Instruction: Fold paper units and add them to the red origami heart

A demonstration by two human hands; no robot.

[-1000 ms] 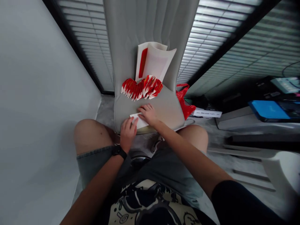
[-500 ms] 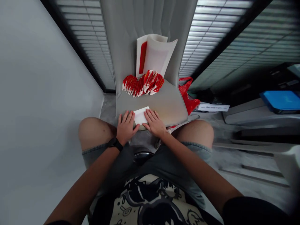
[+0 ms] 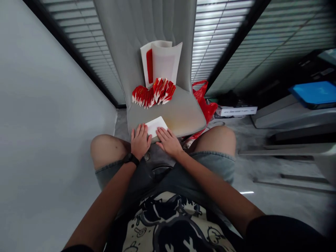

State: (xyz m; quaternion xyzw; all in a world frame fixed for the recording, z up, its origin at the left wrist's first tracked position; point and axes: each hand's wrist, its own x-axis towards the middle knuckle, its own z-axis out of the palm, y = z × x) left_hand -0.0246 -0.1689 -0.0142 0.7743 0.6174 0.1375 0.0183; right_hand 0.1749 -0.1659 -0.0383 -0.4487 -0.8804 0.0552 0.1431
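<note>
we list: white paper slip (image 3: 155,126), chair seat (image 3: 183,115) beneath; left hand (image 3: 140,141), right hand (image 3: 168,141) flat at its edges, fingers released.

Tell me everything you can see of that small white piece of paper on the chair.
The white paper is a small, plain rectangle with no visible markings; whether it is a single layer or folded cannot be told. It lies flat and turned at an angle near the front edge of the grey chair seat. The fingers of the left hand meet its left side, and the fingers of the right hand rest against its near edge.
</note>
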